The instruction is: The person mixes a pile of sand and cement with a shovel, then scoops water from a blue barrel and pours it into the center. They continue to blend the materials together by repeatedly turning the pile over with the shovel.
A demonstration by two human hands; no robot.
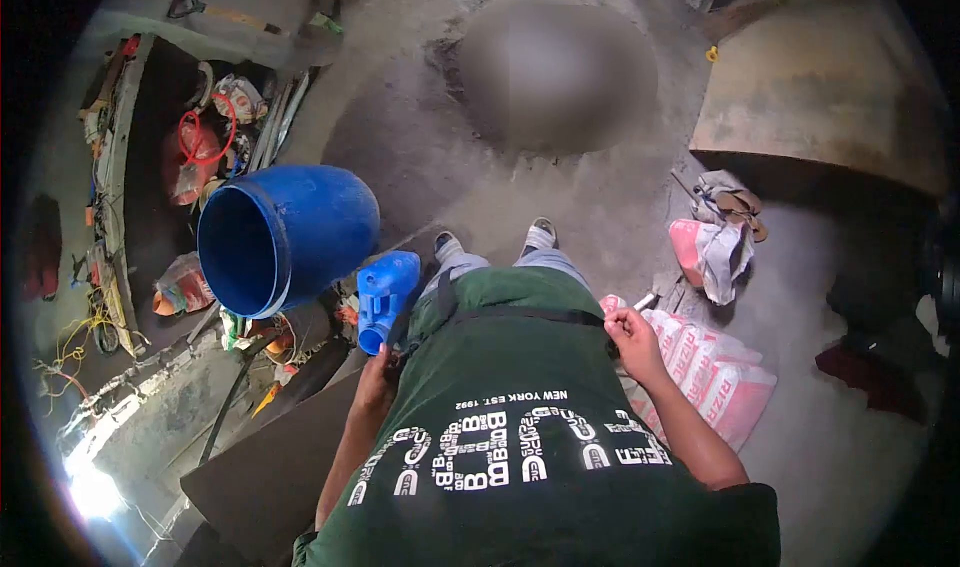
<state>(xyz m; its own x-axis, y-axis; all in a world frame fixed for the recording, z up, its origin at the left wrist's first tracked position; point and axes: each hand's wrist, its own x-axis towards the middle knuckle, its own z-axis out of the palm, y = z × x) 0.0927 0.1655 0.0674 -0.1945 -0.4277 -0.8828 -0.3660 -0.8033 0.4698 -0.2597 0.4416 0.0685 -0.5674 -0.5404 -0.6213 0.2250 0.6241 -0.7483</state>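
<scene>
A black strap (530, 316) crosses the waist over my dark green shirt (540, 367). My right hand (632, 339) is at the right hip, fingers closed in a pinch at the strap's end. My left hand (378, 375) hangs at the left hip, beside a small dark part of the strap; its fingers are mostly hidden. Close to the left hand lies a blue plastic container (385, 287) with a round opening. A large blue drum (335, 222) lies on its side beyond it, its mouth facing left.
Pink and white printed sacks (715, 377) lie right of my legs, with crumpled sacks (715, 252) farther out. A big curved tan panel (820, 97) stands at the upper right. Ahead on the concrete floor is a blurred round patch (560, 72). Wires and clutter (100, 277) line the left.
</scene>
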